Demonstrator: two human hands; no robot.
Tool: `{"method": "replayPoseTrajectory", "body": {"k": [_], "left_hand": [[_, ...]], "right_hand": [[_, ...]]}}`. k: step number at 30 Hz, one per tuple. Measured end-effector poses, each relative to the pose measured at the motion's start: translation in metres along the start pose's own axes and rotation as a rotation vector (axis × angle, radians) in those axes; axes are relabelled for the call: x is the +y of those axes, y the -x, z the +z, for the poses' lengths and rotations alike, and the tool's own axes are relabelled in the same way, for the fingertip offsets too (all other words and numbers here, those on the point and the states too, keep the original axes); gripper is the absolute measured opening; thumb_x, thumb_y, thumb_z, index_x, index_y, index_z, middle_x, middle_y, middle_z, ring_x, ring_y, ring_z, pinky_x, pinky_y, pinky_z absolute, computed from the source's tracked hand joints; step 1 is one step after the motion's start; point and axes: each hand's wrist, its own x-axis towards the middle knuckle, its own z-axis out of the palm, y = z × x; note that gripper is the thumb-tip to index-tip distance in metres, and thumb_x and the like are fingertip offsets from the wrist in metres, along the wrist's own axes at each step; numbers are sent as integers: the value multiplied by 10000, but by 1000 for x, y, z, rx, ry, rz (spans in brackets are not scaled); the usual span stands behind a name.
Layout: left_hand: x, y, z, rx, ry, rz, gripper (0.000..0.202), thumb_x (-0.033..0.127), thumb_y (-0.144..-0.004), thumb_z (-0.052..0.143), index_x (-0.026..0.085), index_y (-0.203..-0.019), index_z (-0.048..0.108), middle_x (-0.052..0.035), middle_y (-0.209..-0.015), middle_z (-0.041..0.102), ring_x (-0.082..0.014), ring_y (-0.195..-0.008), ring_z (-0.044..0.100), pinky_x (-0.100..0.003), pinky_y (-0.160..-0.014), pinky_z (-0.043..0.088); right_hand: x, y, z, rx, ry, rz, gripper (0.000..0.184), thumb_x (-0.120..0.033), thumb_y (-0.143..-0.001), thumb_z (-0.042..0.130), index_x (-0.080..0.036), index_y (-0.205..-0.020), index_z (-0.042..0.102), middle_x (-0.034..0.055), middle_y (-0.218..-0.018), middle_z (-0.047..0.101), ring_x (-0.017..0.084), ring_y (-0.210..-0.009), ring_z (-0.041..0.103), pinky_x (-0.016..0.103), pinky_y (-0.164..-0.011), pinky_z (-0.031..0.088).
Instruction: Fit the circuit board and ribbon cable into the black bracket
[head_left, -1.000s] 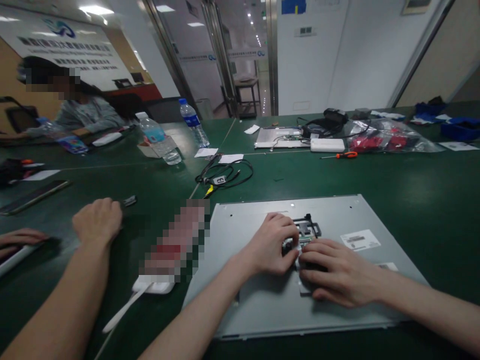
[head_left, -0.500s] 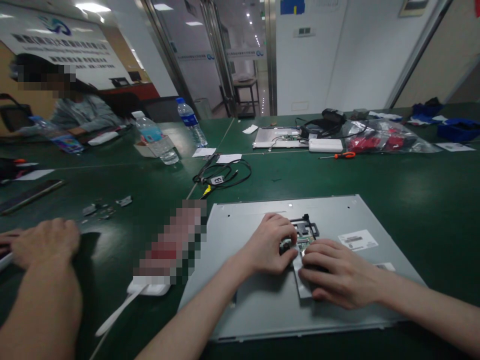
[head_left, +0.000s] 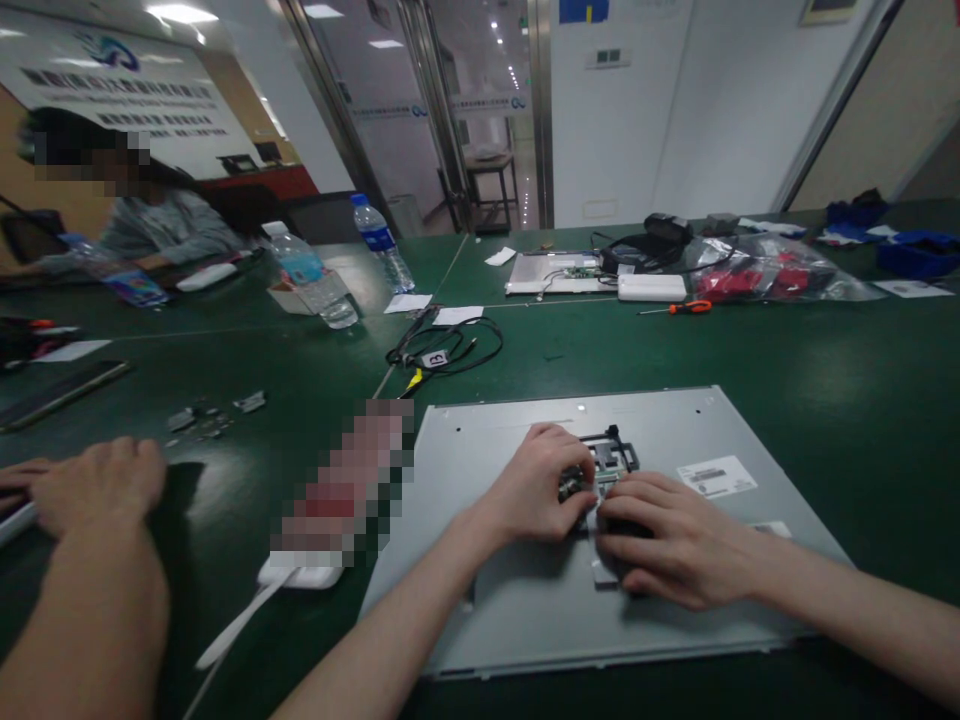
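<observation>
Glossy dark-green counter (head_left: 840, 400) is stretching beneath both grips, with glass doors (head_left: 367, 90) and a white wall (head_left: 622, 140) rising beyond. Directly under your grips, a broad grey metal panel (head_left: 540, 600) is lying flat; it is looking stiff, smooth and perhaps slick, probably awkward more through width than weight, so its opposite edges are likely offering the surest hold. Your left grip (head_left: 544, 485) is bending thumb and fingers around a small dark part (head_left: 572, 485); whether it is pinching or merely touching, you cannot tell. Your right grip (head_left: 667, 545) is resting, fingers curved, over a pale rectangular plate (head_left: 604, 576); the hold there is hidden too. Just beyond both grips, a black-edged fitting (head_left: 609, 455) is showing thin, slotted pieces, likely fragile and best taken by the rim. Farther beyond the left grip, a rubbery black cable (head_left: 491, 333) is lying coiled.
</observation>
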Motion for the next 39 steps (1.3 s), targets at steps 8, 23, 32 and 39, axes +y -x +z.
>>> {"method": "replayPoseTrajectory", "body": {"k": [8,23,32,39], "left_hand": [[-3,0,4,40,41,4,113,100,-713,596,198,-768,610,6,-779,672,-189,-804,599,-396,-929,387],[-2,0,5,70,82,6,105,91,-745,595,191,-778,604,14,-780,682,-172,-803,606,-373,-925,395],[-1,0,4,75,100,-21,108,95,-748,608,195,-788,615,12,-784,688,-173,-795,609,-377,-914,413],[-3,3,4,43,80,-28,86,147,-753,634,193,-822,614,-1,-821,689,-179,-818,613,-379,-899,414]], "right_hand": [[1,0,-2,-7,-20,11,286,-374,-992,473,-185,-1134,633,120,-1174,614,256,-1093,543,448,-969,459],[-1,-1,3,-5,-12,16,295,-378,-980,499,-169,-1157,608,107,-1173,651,246,-1077,579,419,-953,458],[-2,-1,3,-18,-21,22,296,-375,-974,507,-185,-1177,610,101,-1203,651,255,-1147,563,431,-999,447],[-3,0,6,-25,-22,34,304,-374,-970,518,-190,-1194,609,86,-1205,660,253,-1186,552,437,-1034,429]]}}
